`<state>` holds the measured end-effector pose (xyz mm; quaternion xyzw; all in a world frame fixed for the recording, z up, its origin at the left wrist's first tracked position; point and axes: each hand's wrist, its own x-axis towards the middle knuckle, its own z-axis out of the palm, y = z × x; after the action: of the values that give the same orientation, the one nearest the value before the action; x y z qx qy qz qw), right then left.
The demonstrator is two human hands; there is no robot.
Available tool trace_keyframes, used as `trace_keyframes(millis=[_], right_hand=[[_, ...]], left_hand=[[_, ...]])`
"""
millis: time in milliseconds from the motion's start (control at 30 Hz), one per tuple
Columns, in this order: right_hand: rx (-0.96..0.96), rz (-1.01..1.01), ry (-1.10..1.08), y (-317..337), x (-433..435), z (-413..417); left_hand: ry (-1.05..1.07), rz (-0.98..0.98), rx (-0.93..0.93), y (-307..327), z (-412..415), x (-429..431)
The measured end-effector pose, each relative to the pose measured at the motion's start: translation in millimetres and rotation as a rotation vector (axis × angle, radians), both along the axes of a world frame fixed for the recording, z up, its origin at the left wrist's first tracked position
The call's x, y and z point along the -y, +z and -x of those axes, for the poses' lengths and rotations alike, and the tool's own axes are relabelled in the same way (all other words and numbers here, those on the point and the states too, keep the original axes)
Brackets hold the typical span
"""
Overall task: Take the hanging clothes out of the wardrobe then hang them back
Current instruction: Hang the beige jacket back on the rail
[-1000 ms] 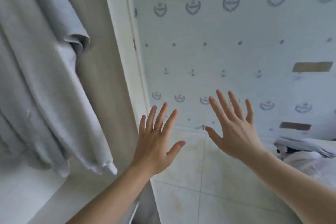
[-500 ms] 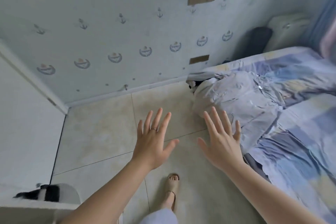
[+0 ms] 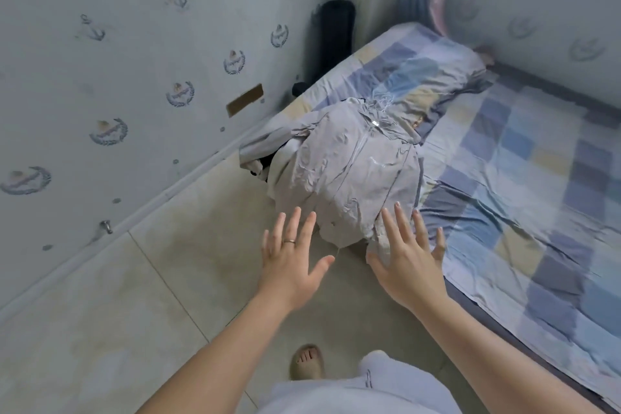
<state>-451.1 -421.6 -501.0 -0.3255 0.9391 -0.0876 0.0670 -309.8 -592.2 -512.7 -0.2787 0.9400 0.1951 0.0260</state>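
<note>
Reaching: left grip (image 3: 289, 265) and right grip (image 3: 411, 265) are held out over the floor (image 3: 134, 296) toward the bed (image 3: 537, 212), both empty, fingers straight and spread.
Jacket (image 3: 346, 171): grey and crumpled, lying on the bed's near-left corner and drooping over its edge; a dark garment (image 3: 265, 161) shows beneath it at the left.
Contact: the right fingertips (image 3: 399, 208) overlap the jacket's hem in view; whether they touch it cannot be told.
Done: these clothes are out of the wardrobe, so taking-out appears complete for them.
Left: lifting the jacket, carrying it back and hanging it, then likely the garment beneath.
Hanger: none visible.
Wardrobe: not in view.
Change: a second ago the view faced the wardrobe, with a grey garment hanging at the left. Half a second ago it had swung to the floor and bed edge. Now the jacket sits at centre. Both grips have stayed spread and empty throughout.
</note>
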Motion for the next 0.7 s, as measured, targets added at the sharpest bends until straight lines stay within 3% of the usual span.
trace_keyframes(millis=[333,700], right_hand=[[0.052,-0.052,-0.168,-26.0,26.5,93.8],[0.125,-0.063,-0.234,-37.6,57.4,290.8]], left_hand=[[-0.157,0.015,0.032,-10.2,130.1,53.9],[-0.215,0.010,0.174,-19.6,326.7,96.6]])
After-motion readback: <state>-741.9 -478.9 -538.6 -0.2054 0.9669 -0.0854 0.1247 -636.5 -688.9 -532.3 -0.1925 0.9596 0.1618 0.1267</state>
